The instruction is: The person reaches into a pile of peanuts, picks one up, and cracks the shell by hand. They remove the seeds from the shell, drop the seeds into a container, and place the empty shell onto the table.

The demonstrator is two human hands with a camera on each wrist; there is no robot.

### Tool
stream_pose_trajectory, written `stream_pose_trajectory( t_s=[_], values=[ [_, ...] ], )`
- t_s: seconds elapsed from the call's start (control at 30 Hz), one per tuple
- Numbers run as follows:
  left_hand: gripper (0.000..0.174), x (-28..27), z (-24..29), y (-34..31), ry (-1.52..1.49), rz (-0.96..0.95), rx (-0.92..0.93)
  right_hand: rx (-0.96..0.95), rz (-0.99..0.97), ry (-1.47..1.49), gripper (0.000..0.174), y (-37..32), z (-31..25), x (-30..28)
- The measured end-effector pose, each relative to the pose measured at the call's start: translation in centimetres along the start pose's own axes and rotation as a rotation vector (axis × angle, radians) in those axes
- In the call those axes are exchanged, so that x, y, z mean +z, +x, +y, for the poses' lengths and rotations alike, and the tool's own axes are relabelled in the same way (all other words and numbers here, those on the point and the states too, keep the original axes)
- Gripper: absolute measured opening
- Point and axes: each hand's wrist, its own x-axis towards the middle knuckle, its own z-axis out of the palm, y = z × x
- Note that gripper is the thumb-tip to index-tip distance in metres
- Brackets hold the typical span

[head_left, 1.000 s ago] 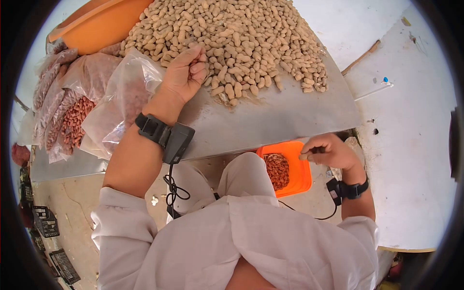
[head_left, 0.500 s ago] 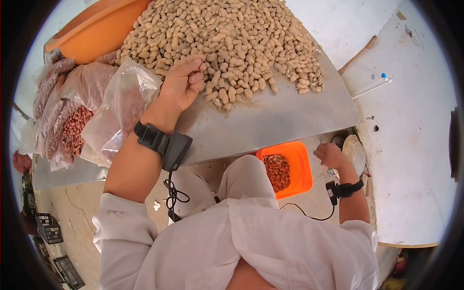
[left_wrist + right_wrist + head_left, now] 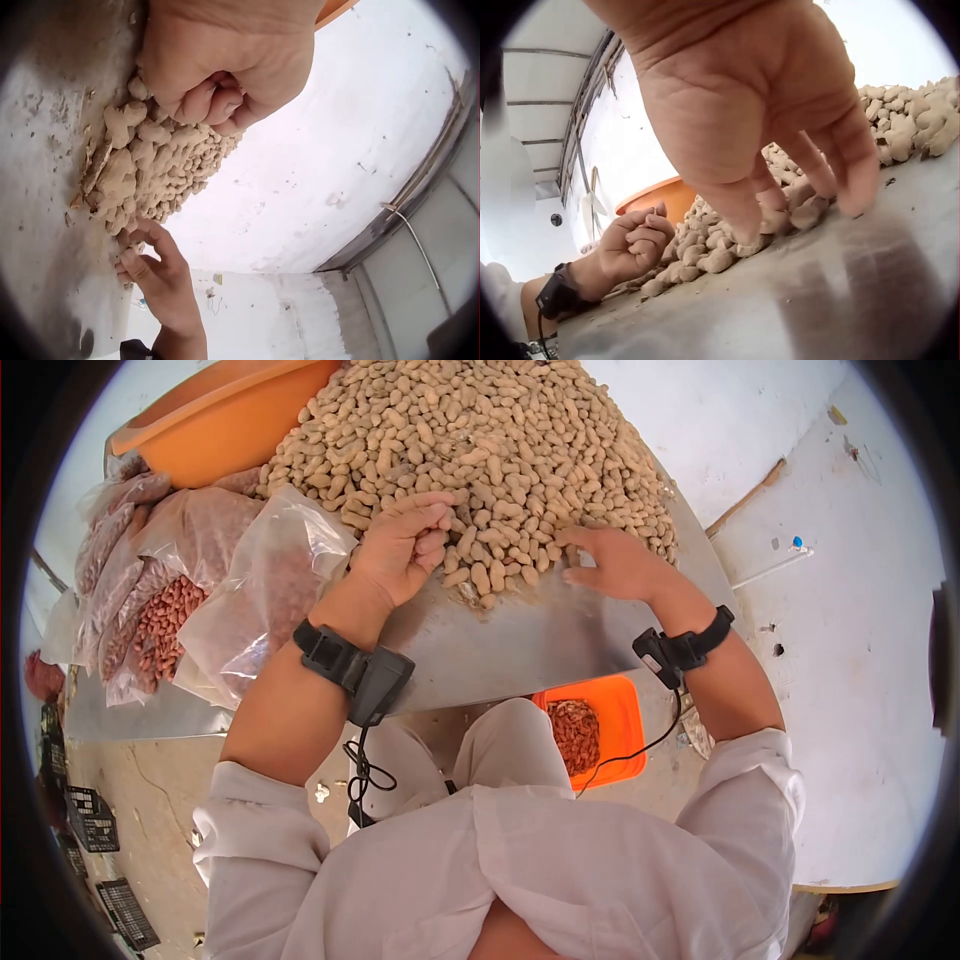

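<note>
We position our left hand (image 3: 402, 552), fingers curled together, contents indiscernible, and right hand (image 3: 622, 566), fingers apart, for direct access to the peanuts (image 3: 490, 450).

The grey, shiny worktop (image 3: 490, 645) carries a heap of peanuts (image 3: 510, 450) beyond and between the hands, with loose bits at its near edge. Clear plastic bags (image 3: 205, 535) of red kernels lie left of the left hand (image 3: 403, 550).
</note>
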Motion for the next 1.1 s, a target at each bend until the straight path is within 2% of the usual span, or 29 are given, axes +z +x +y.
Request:
stream_pose_trajectory(
  t_s=[0.07,0.17,0.27,0.37,0.47,0.57,0.67,0.77,0.87,0.9,1.0,1.1],
  values=[
    [0.017,0.0,-0.1,0.1,0.0,-0.014,-0.001,0.036,-0.043,0.096,0.04,1.6,-0.4,0.4],
    [0.016,-0.1,-0.4,0.3,0.002,-0.016,0.0,0.052,0.064,-0.003,0.04,2.8,-1.5,1.5],
    [0.015,0.3,-0.3,0.0,0.005,0.003,-0.001,0.051,0.057,-0.014,0.037,3.9,-1.1,1.7],
    [0.014,-0.1,-0.5,0.2,0.006,-0.013,0.008,0.019,-0.085,-0.071,0.032,5.4,-0.4,0.2],
    [0.011,-0.1,-0.6,0.3,0.005,0.019,0.018,-0.008,0.025,-0.056,0.03,6.4,-0.5,-1.7],
    [0.011,-0.3,-0.6,0.4,-0.016,0.022,0.042,0.041,0.182,0.086,0.028,7.9,-2.1,-3.0],
    [0.013,0.2,-0.5,0.2,0.074,0.089,0.104,0.091,0.232,0.587,0.029,8.7,-5.1,-2.5],
    [0.02,0.7,-0.8,-0.1,0.16,0.113,0.2,-0.024,0.196,0.952,0.03,9.3,-7.0,-0.8],
    [0.026,1.5,-0.5,-0.5,0.221,0.069,0.244,-0.123,0.241,1.143,0.026,10.2,-7.9,1.6],
    [0.027,1.3,-0.6,0.1,0.223,0.037,0.291,-0.086,0.251,1.217,0.02,10.3,-8.1,2.1],
    [0.026,0.9,-1.1,0.2,0.292,0.113,0.329,-0.051,0.229,1.318,0.019,10.4,-7.4,2.7],
    [0.025,0.9,-1.1,0.2,0.27,0.161,0.33,-0.048,0.167,1.585,0.021,9.7,-6.9,3.2]
  ],
)
